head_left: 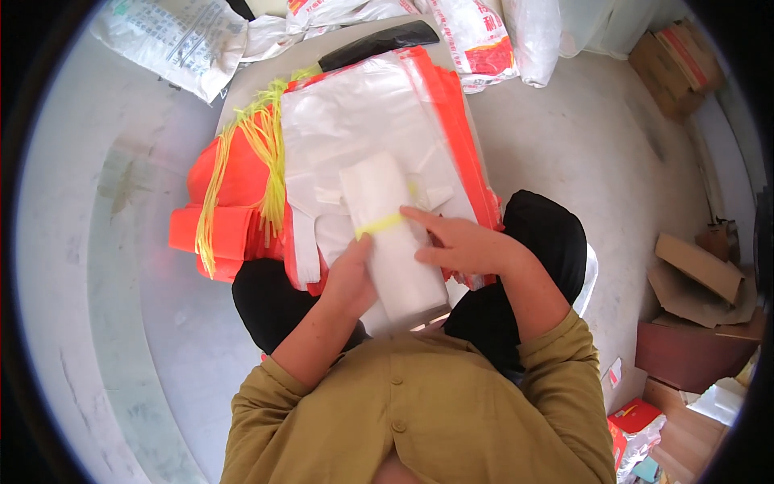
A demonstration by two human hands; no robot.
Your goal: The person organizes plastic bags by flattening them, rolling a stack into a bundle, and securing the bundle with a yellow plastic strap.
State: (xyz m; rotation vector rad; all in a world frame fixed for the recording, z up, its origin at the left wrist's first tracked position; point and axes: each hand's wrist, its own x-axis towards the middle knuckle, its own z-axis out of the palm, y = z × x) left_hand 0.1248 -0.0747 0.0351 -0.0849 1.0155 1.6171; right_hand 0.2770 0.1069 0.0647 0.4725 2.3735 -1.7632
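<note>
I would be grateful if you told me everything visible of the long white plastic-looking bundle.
The long white plastic-looking bundle is narrow, smooth and apparently folded or rolled, with a thin yellow strip across it. It lies slanted, its far end blurred and leaning left, its near end close to the olive-green buttoned shirt. The left hand touches its left edge, the right hand its right side. Whether its underside rests on anything cannot be told.

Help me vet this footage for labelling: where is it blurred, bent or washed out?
In the head view, the white bundle looks soft, especially toward its upper end, possibly from motion; in the head view, the floor strip at left bows near the dark rim; in the head view, the whitish bags look pale, with little detail.
</note>
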